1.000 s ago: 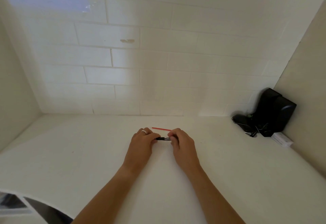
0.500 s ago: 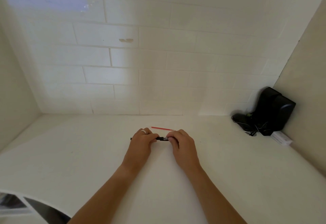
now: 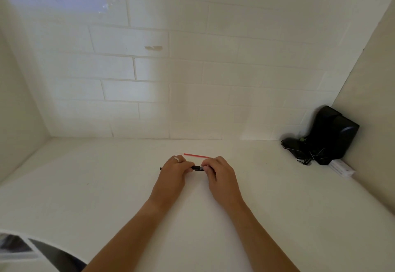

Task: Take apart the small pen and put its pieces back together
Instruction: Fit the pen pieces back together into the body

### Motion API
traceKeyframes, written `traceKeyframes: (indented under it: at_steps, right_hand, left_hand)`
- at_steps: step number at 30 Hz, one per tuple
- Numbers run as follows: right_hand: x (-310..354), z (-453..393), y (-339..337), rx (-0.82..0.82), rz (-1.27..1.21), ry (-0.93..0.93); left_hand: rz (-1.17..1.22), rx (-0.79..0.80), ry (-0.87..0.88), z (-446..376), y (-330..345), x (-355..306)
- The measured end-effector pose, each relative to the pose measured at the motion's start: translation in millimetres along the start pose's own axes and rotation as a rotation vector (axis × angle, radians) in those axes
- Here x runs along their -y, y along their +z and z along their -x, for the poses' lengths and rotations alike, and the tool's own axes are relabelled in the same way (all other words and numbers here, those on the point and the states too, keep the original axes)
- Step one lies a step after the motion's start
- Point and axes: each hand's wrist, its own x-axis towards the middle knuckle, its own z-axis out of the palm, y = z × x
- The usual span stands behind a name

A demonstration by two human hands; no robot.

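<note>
A: Position of the small pen?

B: Held low over the white table, mid-width, nearer the back edge than the front. Long axis left–right, roughly parallel to the back edge. Dark tip poking out past the left side of the left hand.

A: Grip state?

B: Left hand pinched closed on the left portion of the barrel; right hand pinched closed on the right end. Only a short dark stretch exposed between the fingertips.

A: Loose parts?

B: Thin red refill flat on the table, just behind both hands, same left–right lie, apart from the pen.

A: Nearer hand for the refill?

B: Right end close behind the right hand; likely pulling or twisting along the axis first. Joint itself too small to resolve.
</note>
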Motion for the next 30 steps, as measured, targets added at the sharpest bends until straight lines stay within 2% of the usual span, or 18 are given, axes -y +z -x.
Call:
traceKeyframes:
  at_steps: [2,7,11,20,30]
  right_hand:
    - [2,1,2,-0.035,0.041,0.014]
    - [4,4,3,-0.024,0.132,-0.036]
    - [0,2,4,-0.020,0.163,0.026]
    - [-4,3,7,-0.011,0.208,0.088]
    - [2,8,15,-0.076,0.478,0.024]
  left_hand:
    - [-0.046,0.047,0.037,0,0,1]
    - [-0.221,-0.020,0.178,-1,-1,5]
    - [-0.275,-0.030,0.231,-4,1,9]
    - [-0.335,-0.056,0.263,-7,5,18]
    - [-0.433,-0.053,0.298,-9,12,23]
